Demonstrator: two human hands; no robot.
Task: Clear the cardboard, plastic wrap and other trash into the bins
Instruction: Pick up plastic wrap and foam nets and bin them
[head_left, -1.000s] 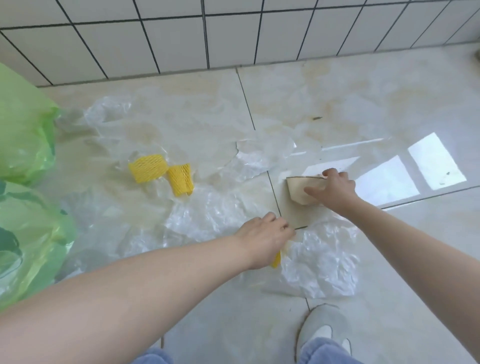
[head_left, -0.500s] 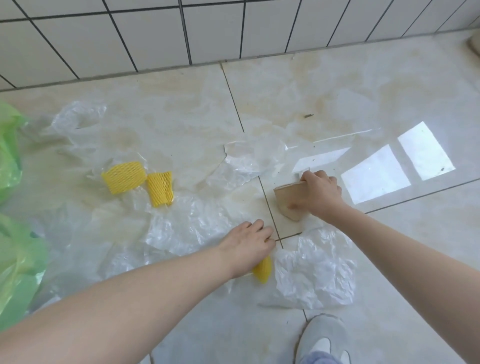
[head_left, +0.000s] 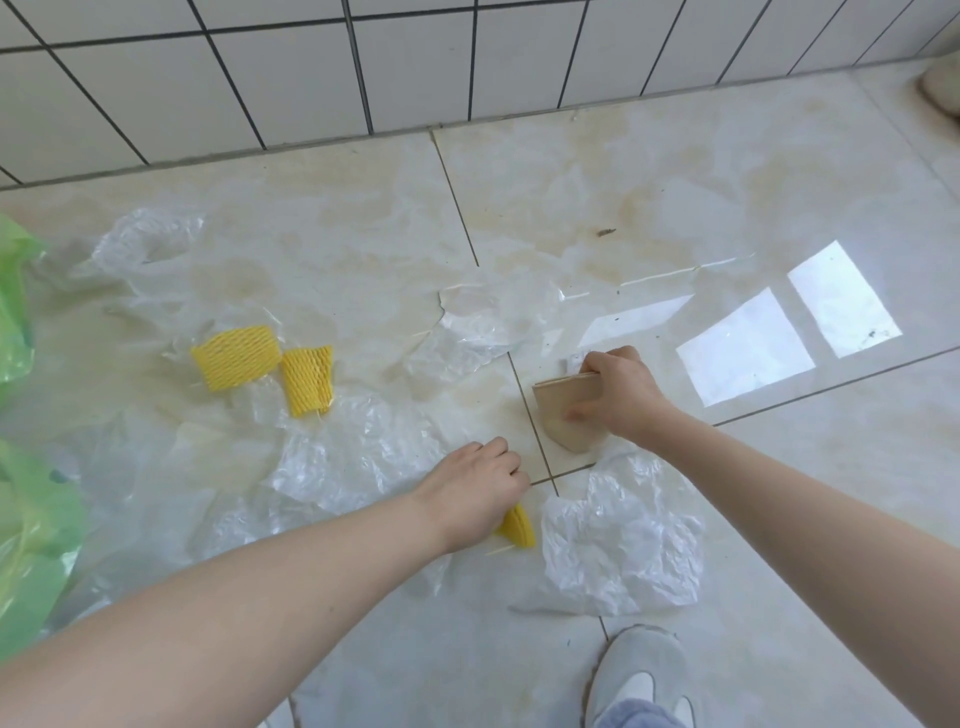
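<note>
Cardboard (head_left: 563, 413) in right hand's (head_left: 621, 397) grip

yellow foam net (head_left: 517, 527) mostly under left hand (head_left: 475, 491) | green bags (head_left: 31, 525) cut off left

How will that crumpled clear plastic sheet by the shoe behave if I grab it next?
The crumpled plastic sheet looks thin and wrinkled, so it will probably flop and bunch rather than hold its shape. It seems very light and may slide on the glossy floor tile if pushed. A pinch at a raised crease should likely lift it.
</note>
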